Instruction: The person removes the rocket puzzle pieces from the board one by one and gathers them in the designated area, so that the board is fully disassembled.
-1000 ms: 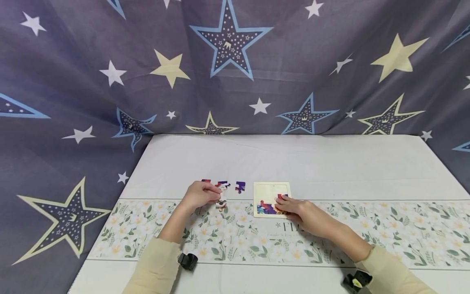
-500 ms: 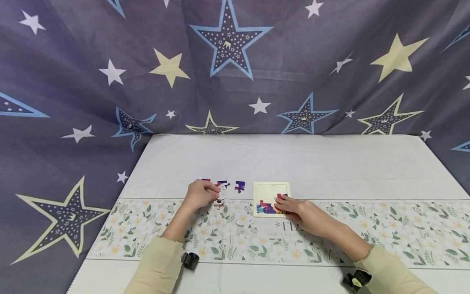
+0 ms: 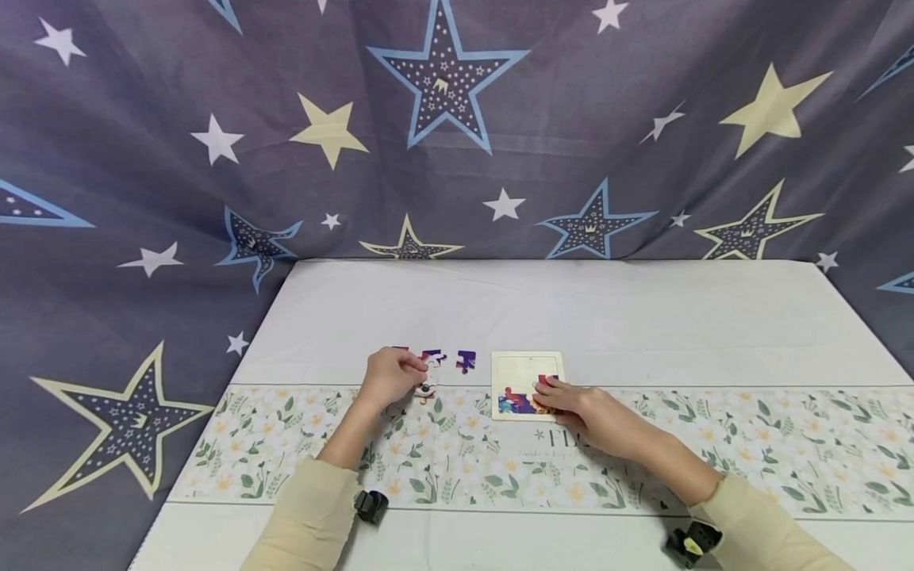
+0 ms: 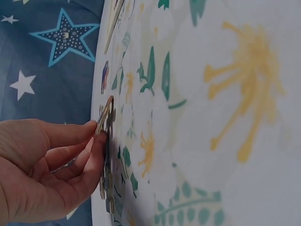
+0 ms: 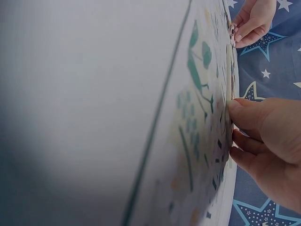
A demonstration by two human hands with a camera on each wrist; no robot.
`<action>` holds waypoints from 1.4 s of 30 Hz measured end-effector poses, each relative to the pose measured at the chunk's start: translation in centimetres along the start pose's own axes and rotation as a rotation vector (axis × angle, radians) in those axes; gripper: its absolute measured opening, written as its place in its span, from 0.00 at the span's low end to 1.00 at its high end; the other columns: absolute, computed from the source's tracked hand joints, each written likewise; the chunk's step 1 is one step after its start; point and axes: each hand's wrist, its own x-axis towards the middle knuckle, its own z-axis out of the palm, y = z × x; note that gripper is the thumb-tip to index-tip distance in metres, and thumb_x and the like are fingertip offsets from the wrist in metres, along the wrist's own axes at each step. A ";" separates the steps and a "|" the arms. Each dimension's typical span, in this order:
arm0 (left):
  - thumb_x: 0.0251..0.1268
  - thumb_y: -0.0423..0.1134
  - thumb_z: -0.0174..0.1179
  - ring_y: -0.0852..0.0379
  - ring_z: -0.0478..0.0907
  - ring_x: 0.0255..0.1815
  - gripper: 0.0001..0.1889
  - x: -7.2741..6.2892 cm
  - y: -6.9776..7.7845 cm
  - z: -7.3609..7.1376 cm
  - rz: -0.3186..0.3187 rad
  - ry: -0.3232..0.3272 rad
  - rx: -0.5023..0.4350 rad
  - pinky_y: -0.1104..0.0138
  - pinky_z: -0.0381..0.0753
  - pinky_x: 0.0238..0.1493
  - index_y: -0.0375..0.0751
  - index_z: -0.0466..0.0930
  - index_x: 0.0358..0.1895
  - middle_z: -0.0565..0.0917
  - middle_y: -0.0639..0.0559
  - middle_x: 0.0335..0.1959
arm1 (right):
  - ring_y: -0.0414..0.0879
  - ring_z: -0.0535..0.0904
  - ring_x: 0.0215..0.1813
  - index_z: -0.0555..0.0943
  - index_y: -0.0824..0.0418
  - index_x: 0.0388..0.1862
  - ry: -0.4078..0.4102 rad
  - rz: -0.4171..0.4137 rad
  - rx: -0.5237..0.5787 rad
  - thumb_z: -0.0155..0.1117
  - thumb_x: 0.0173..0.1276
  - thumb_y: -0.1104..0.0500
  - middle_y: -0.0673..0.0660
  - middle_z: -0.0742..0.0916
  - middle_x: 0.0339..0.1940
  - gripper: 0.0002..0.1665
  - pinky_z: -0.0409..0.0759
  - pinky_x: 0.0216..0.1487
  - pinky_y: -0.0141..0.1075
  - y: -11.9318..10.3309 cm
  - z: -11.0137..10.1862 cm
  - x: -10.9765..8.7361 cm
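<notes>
My left hand (image 3: 389, 377) pinches a jigsaw piece (image 4: 105, 116) between thumb and fingertips; in the left wrist view it is tilted up, close over other pieces. A white piece with a dark eye (image 3: 425, 390) shows just below those fingers in the head view. My right hand (image 3: 589, 412) rests with its fingertips on the lower right of a cream puzzle board (image 3: 510, 369). Red, purple and blue pieces (image 3: 517, 403) lie along the bottom of that board, partly hidden by the right fingers. In the right wrist view, the right thumb (image 5: 242, 110) touches the board's edge.
Beyond the left hand lie a purple piece (image 3: 466, 361), a purple-and-white piece (image 3: 432, 357) and a red one (image 3: 401, 348), mostly covered. A floral band (image 3: 493, 476) crosses the white table cover (image 3: 643, 317). A star-patterned curtain (image 3: 543, 103) hangs behind.
The left hand shifts very slightly, and the white piece by its fingers moves a little left and away from me. The right hand keeps its place on the board.
</notes>
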 end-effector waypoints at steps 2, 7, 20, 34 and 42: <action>0.54 0.30 0.66 0.60 0.80 0.23 0.02 0.0 0.0 0.1 -0.005 0.013 0.006 0.72 0.75 0.28 0.35 0.86 0.31 0.87 0.44 0.25 | 0.61 0.73 0.67 0.76 0.65 0.61 0.000 0.001 -0.001 0.63 0.64 0.69 0.63 0.79 0.65 0.25 0.79 0.57 0.47 0.0 0.0 0.0; 0.54 0.30 0.67 0.59 0.79 0.23 0.02 0.0 0.1 0.4 -0.010 0.037 0.039 0.71 0.75 0.29 0.36 0.86 0.31 0.86 0.46 0.24 | 0.60 0.73 0.67 0.76 0.65 0.62 -0.008 0.012 0.000 0.63 0.64 0.69 0.63 0.79 0.65 0.25 0.79 0.57 0.47 0.0 0.0 0.0; 0.51 0.28 0.67 0.59 0.79 0.23 0.03 -0.4 0.6 0.6 -0.002 0.045 0.074 0.70 0.76 0.28 0.35 0.85 0.30 0.86 0.45 0.24 | 0.60 0.72 0.68 0.76 0.64 0.62 -0.031 0.045 0.007 0.62 0.64 0.69 0.62 0.78 0.65 0.26 0.78 0.58 0.46 -0.1 0.1 0.0; 0.51 0.27 0.67 0.57 0.79 0.23 0.01 -0.6 1.2 1.1 0.008 0.102 0.137 0.70 0.75 0.25 0.35 0.84 0.27 0.86 0.45 0.24 | 0.59 0.72 0.68 0.76 0.63 0.63 -0.034 0.049 0.004 0.62 0.65 0.69 0.61 0.78 0.65 0.26 0.78 0.58 0.47 -0.1 0.2 0.0; 0.52 0.29 0.67 0.56 0.79 0.23 0.02 -0.8 1.3 1.3 0.006 0.141 0.203 0.67 0.75 0.26 0.37 0.84 0.26 0.86 0.47 0.23 | 0.59 0.72 0.68 0.76 0.63 0.63 -0.032 0.048 -0.001 0.62 0.65 0.69 0.61 0.78 0.65 0.26 0.79 0.57 0.46 -0.2 0.1 0.1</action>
